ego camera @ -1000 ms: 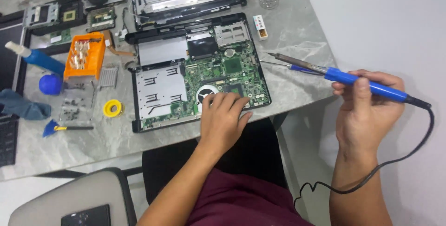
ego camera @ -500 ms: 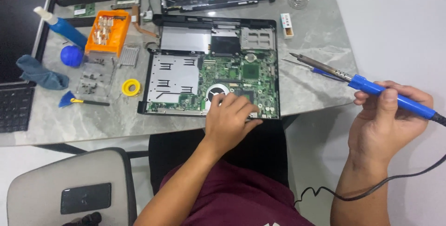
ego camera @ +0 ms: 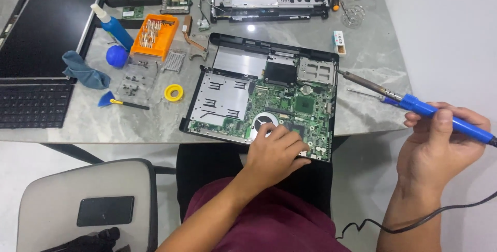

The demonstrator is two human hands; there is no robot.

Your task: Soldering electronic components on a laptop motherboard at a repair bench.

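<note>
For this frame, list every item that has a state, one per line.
Opened black laptop base with green circuit board: cover off, board exposed.
Left hand: fingertips resting on the board's near edge.
Right hand: gripping the soldering iron.
Blue-handled soldering iron: held off the table's right edge, tip clear of the board.
Orange screw tray: open.
Black screen panel: dark.

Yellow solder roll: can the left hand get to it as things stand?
Probably yes. The left hand rests on the green circuit board; the yellow solder roll lies on the table just past the laptop base, nothing covering it.
</note>
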